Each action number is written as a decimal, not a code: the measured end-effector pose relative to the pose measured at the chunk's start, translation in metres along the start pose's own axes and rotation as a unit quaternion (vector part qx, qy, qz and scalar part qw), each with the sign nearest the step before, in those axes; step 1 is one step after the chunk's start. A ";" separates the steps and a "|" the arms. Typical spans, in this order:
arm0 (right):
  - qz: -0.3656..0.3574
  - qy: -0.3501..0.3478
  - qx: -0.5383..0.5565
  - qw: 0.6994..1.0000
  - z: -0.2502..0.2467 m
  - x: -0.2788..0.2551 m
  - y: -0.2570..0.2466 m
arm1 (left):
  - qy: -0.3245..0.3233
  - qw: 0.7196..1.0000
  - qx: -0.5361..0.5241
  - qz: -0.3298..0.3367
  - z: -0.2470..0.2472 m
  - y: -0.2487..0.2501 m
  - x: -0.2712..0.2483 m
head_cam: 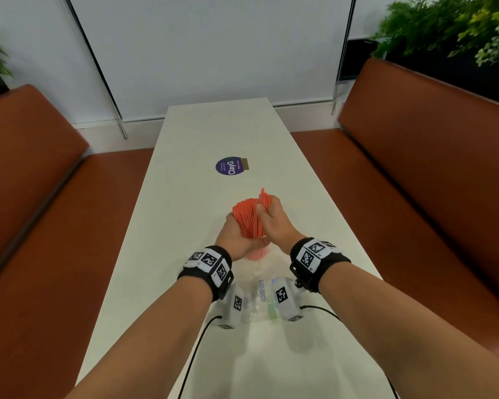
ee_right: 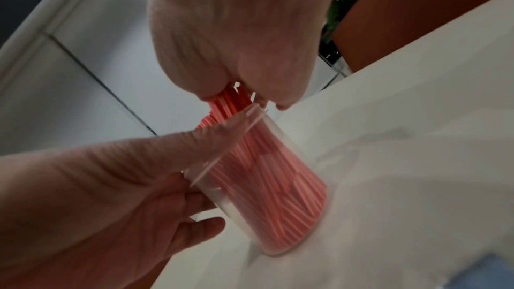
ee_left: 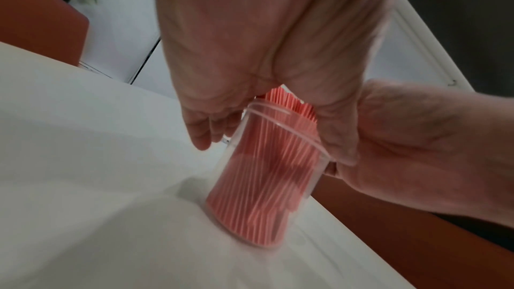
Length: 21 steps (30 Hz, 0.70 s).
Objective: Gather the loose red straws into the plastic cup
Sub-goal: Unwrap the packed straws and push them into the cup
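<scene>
A thick bundle of red straws (head_cam: 249,217) stands in a clear plastic cup (head_cam: 257,255), whose base sits on the white table (head_cam: 213,133). My left hand (head_cam: 242,234) grips the cup (ee_right: 278,201) near its rim, with the thumb (ee_right: 219,133) across one side and the fingers (ee_right: 200,203) on the other. My right hand (head_cam: 267,210) is curled round the upper part of the straws (ee_right: 233,98) above the rim. Through the cup's wall (ee_left: 261,184) the straws (ee_left: 281,104) reach the bottom. In the head view my hands hide most of the cup.
A round purple sticker (head_cam: 231,166) lies on the table beyond the hands. Crumpled clear packaging with a green strip (head_cam: 264,300) lies between my wrists. Brown benches (head_cam: 35,197) (head_cam: 432,156) flank the narrow table.
</scene>
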State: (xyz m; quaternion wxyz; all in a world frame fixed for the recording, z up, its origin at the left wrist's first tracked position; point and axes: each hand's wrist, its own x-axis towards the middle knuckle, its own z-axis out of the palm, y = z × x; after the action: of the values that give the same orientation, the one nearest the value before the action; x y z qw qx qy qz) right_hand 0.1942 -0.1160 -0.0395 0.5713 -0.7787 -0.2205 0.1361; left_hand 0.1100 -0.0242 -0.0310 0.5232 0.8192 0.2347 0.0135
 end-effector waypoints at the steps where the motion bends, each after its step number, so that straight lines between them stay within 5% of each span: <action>1: -0.029 -0.022 0.002 0.999 -0.003 -0.002 0.001 | -0.002 1.000 -0.001 0.006 0.000 -0.001 0.002; 6: -0.100 -0.056 -0.096 0.989 -0.013 -0.004 -0.006 | -0.004 1.000 0.001 0.017 0.002 -0.005 0.001; 10: -0.166 -0.105 -0.232 0.953 -0.003 -0.005 -0.009 | -0.008 0.998 0.026 0.055 0.007 0.000 -0.005; 17: -0.247 -0.090 -0.374 0.889 0.001 -0.003 -0.009 | -0.014 0.994 0.025 0.108 0.013 -0.003 -0.007; 21: -0.252 -0.076 -0.383 0.885 -0.003 -0.004 -0.009 | 0.002 0.996 0.034 0.087 0.016 -0.010 -0.004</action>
State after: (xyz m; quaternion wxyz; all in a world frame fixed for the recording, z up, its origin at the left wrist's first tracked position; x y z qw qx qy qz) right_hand 0.1903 -0.1180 -0.0299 0.2250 -0.8426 -0.4869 -0.0484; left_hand 0.1070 -0.0358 -0.0465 0.4915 0.8537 0.1640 0.0528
